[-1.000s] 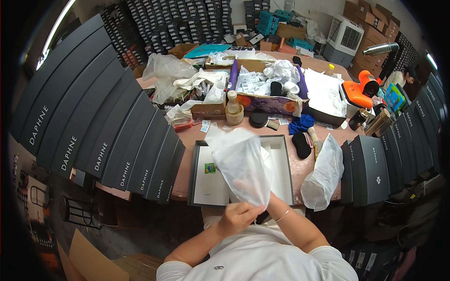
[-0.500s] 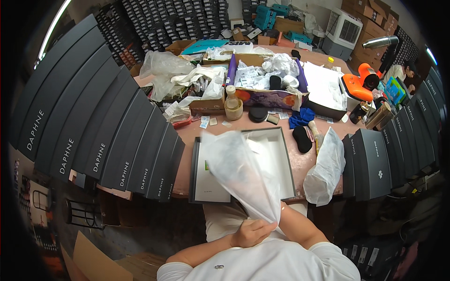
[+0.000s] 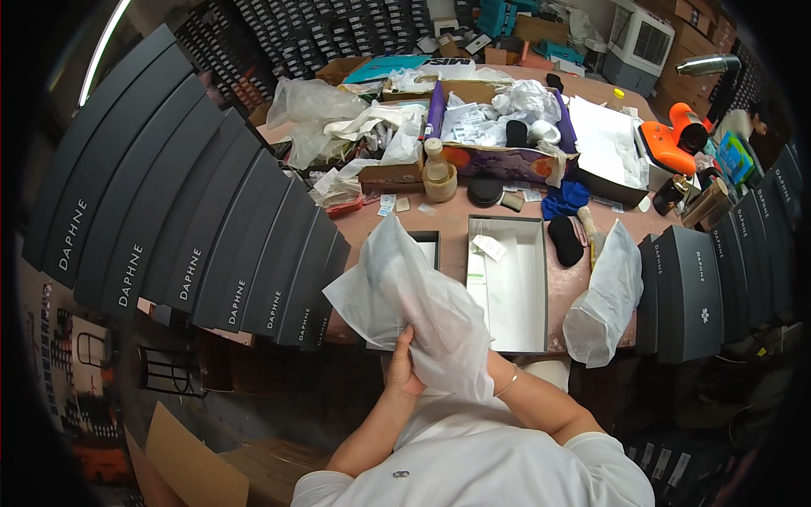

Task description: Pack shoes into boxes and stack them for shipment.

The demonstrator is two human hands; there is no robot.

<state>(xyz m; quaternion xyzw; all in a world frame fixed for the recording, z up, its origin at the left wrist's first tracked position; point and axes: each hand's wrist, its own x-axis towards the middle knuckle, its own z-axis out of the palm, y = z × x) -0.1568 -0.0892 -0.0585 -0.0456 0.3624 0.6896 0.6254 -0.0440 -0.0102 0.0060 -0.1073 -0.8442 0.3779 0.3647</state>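
Observation:
A white translucent bag [image 3: 422,308] is held up in front of my body, with a darker, faintly pinkish shape showing through it. My left hand [image 3: 406,368] grips its lower left side, thumb lying on the outside. The right forearm runs up to the bag's lower right edge, where the bag hides that hand and its fingers. Behind the bag lies an open grey shoebox [image 3: 541,287] with a white inside, a white tag [image 3: 489,247] and a green-and-white slip. A second grey box part [image 3: 432,239] is mostly covered by the bag.
Another stuffed white bag [image 3: 606,296] lies right of the shoebox, beside a black pad [image 3: 565,242]. Stacked dark shoeboxes [image 3: 160,194] rise at the left, more [image 3: 698,287] at the right. Behind are a paper-filled carton [image 3: 507,160], a bottle [image 3: 436,173] and an orange tool [image 3: 667,150].
The bag has swung left and up, uncovering the shoebox. My left hand has moved from the bag's bottom edge up to its side. The right forearm stays by the bag.

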